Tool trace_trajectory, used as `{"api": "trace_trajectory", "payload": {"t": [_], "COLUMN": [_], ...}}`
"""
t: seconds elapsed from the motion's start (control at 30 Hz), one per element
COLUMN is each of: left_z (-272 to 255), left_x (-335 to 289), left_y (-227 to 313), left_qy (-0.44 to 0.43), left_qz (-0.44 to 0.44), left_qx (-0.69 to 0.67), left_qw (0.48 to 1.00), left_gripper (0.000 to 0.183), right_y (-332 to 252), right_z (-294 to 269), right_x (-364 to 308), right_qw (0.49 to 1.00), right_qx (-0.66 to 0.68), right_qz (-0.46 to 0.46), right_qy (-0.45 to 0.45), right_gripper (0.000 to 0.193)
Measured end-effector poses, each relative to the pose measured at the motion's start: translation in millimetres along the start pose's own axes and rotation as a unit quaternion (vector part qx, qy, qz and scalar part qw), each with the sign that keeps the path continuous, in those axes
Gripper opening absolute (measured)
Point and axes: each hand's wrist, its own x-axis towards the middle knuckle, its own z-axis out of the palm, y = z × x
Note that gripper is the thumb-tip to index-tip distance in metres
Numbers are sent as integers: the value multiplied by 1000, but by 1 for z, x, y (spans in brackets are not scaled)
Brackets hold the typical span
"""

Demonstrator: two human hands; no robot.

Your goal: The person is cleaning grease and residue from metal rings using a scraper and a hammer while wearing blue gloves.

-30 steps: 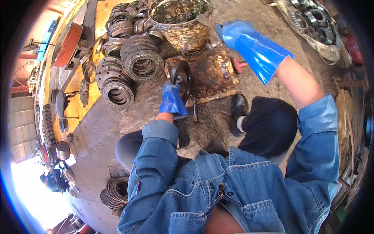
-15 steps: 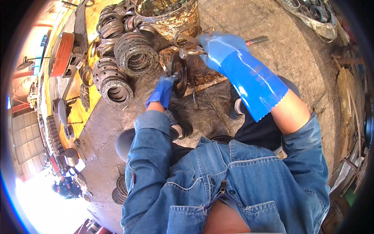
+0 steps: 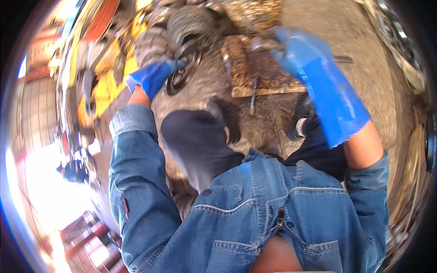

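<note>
Blue rubber gloves cover both my hands, and the picture is smeared by motion. My left hand (image 3: 166,70), at the upper left, is closed on the edge of a dark metal ring (image 3: 193,66). That ring is tilted, close beside the stacked flanges. At the upper right my right hand (image 3: 302,48) is wrapped round a hammer (image 3: 343,59); its handle sticks out to the right of the glove and its head, blurred, lies to the left. Below it is a rusty, greasy board (image 3: 273,68). A thin metal rod (image 3: 254,96) rests against the board's near edge.
Stacked metal flanges (image 3: 191,25) and more rings (image 3: 152,45) stand at the upper left. A rusty bucket (image 3: 259,13) is behind the board. Yellow sheeting (image 3: 107,88) lies farther left. A sack of metal parts (image 3: 396,36) sits at the upper right.
My left hand has carried the ring left, away from the board toward the stacked flanges. My right hand still holds the hammer above the board. The whole view has shifted.
</note>
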Motion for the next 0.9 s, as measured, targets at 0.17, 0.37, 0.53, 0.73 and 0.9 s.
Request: {"api": "trace_trajectory", "payload": {"t": [0.17, 0.37, 0.53, 0.73, 0.9], "left_z": [48, 93, 140, 183, 192], "left_x": [-87, -250, -332, -341, -307], "left_y": [-87, -107, -85, -93, -106], "left_qy": [-10, 25, 22, 37, 86], "left_qz": [-205, -297, -377, -416, -429], "left_qx": [-365, -504, -555, -642, -702], "left_qw": [908, 811, 741, 643, 562], "left_gripper": [44, 38, 37, 37, 37], "right_y": [44, 53, 35, 20, 11], "right_z": [53, 63, 66, 64, 53], "right_x": [8, 11, 15, 9, 15], "right_qw": [986, 941, 944, 937, 925], "right_qx": [167, 319, 294, 328, 341], "right_qz": [18, 102, 101, 98, 127], "right_qy": [5, -52, -111, -74, -107], "right_gripper": [43, 39, 42, 31, 31]}}
